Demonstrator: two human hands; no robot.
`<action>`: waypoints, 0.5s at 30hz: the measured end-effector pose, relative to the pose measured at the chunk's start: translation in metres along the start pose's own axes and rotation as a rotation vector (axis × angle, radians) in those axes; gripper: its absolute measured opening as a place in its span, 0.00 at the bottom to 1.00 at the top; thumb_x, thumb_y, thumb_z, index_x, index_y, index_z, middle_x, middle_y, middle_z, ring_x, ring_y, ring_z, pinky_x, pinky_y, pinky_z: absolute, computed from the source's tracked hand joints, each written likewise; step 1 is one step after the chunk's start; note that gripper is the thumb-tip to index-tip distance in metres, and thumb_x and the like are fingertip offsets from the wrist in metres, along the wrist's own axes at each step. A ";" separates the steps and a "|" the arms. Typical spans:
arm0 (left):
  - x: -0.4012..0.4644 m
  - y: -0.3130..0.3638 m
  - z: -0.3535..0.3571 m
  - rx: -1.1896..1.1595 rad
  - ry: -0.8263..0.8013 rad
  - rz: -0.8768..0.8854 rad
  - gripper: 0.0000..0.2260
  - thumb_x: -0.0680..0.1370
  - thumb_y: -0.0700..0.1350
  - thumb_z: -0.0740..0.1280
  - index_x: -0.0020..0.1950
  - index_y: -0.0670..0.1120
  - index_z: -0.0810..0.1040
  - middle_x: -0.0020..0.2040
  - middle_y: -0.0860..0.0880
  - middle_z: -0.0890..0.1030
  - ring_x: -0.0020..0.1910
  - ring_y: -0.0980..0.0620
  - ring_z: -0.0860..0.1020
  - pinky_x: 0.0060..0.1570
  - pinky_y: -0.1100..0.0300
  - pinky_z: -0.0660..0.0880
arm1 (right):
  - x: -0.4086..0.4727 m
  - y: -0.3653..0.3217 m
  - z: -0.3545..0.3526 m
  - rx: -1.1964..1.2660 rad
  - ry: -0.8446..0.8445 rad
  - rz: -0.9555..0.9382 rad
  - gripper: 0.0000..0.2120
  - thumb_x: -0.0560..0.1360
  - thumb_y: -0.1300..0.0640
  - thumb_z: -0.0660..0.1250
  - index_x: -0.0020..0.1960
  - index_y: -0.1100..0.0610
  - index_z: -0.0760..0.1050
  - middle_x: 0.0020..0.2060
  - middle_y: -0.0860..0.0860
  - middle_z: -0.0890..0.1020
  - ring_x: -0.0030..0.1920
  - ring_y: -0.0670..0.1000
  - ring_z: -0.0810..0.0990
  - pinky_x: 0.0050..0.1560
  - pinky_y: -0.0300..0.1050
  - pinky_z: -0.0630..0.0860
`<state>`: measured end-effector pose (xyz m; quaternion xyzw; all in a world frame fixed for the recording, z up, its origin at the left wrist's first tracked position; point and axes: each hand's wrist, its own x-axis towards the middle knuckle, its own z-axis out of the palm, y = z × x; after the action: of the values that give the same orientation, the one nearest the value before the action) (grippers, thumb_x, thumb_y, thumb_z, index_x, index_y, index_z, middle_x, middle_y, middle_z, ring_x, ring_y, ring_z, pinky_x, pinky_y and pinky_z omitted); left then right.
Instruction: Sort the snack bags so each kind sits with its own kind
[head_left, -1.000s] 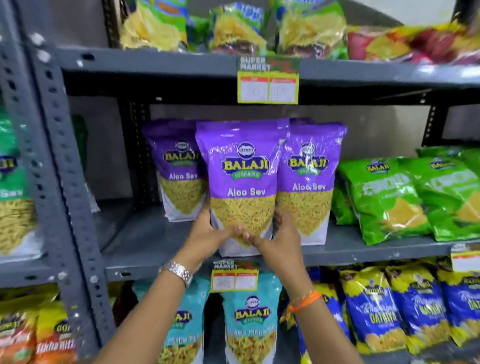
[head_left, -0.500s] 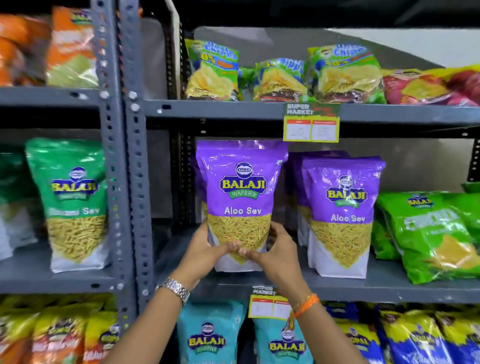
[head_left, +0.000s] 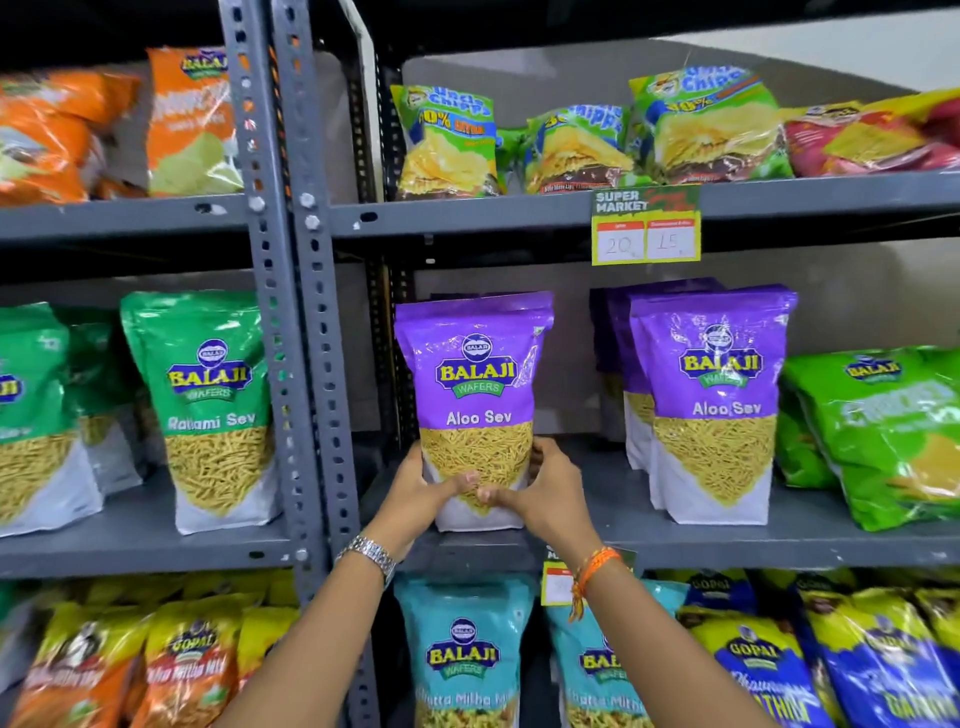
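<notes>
A purple Aloo Sev bag (head_left: 475, 384) stands upright at the left end of the middle shelf (head_left: 727, 543). My left hand (head_left: 415, 488) and my right hand (head_left: 540, 488) both grip its lower part, fingertips meeting across the front. Behind this bag the edge of another purple bag shows. To the right, apart from it, stand more purple Aloo Sev bags (head_left: 711, 400), one in front of the others. Green Ratlami Sev bags (head_left: 208, 405) stand in the neighbouring bay on the left.
Grey slotted uprights (head_left: 296, 312) divide the two bays. Light green bags (head_left: 883, 436) lean at the far right of the middle shelf. Chips bags (head_left: 447, 143) fill the top shelf, teal bags (head_left: 462, 649) and blue-yellow bags (head_left: 769, 660) the lower one. A price tag (head_left: 647, 226) hangs above.
Both hands have carried the purple bag leftwards, away from the other purple bags, to the left end of the shelf. The view has swung left, showing more of the left bay.
</notes>
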<state>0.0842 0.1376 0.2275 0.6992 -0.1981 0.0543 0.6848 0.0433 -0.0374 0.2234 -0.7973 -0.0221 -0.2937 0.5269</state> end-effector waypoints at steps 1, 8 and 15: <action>0.000 -0.001 -0.001 -0.007 -0.001 -0.002 0.34 0.66 0.40 0.81 0.70 0.42 0.73 0.64 0.43 0.84 0.65 0.44 0.82 0.65 0.50 0.78 | 0.000 -0.001 0.000 -0.009 -0.003 -0.001 0.38 0.57 0.54 0.88 0.62 0.58 0.76 0.52 0.48 0.82 0.53 0.48 0.82 0.54 0.43 0.79; 0.000 -0.004 0.000 -0.018 0.019 0.001 0.34 0.66 0.41 0.80 0.70 0.42 0.72 0.63 0.43 0.84 0.64 0.44 0.82 0.65 0.47 0.78 | -0.003 -0.008 -0.005 -0.069 -0.031 0.003 0.36 0.59 0.53 0.86 0.62 0.59 0.76 0.56 0.52 0.84 0.53 0.48 0.80 0.54 0.41 0.76; -0.006 0.002 -0.003 -0.038 0.056 0.013 0.43 0.60 0.46 0.85 0.71 0.45 0.70 0.66 0.44 0.81 0.64 0.47 0.81 0.65 0.49 0.78 | -0.014 -0.015 -0.015 -0.120 -0.084 0.022 0.37 0.63 0.48 0.84 0.66 0.58 0.73 0.63 0.55 0.82 0.63 0.53 0.81 0.58 0.43 0.76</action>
<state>0.0786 0.1422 0.2271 0.6828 -0.1843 0.0746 0.7030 0.0201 -0.0403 0.2328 -0.8393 -0.0179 -0.2548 0.4800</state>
